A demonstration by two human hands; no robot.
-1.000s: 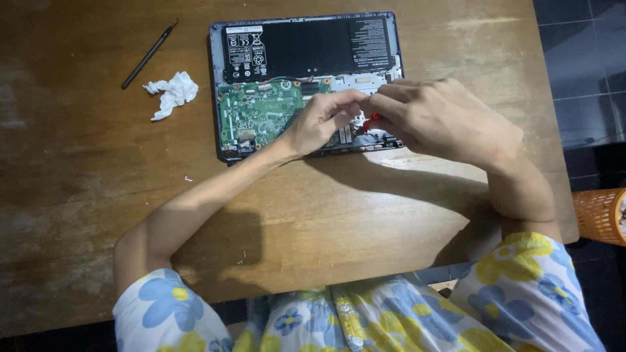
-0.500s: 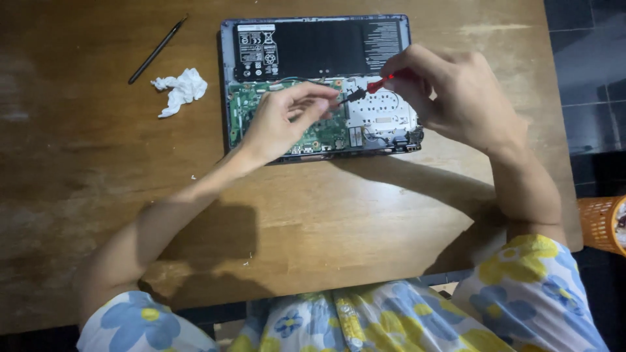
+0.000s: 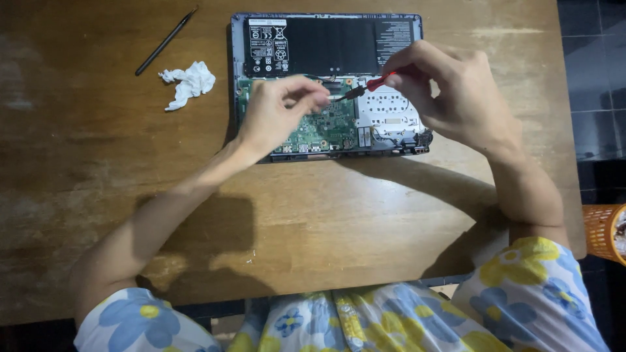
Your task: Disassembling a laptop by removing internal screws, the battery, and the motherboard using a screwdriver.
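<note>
An opened laptop lies bottom-up on the wooden table, showing a black battery, a green circuit board and a silver plate. My right hand grips a small screwdriver with a red handle, its shaft pointing left over the board. My left hand hovers over the board with fingers pinched near the screwdriver's tip; whether it holds anything tiny I cannot tell.
A crumpled white tissue lies left of the laptop. A thin dark tool rests at the table's far left. An orange basket stands off the table's right edge, on dark floor tiles.
Both hands have drawn apart and lifted from the laptop's right middle. The right hand has moved right and up with the screwdriver, and the left hand has moved left over the board.
</note>
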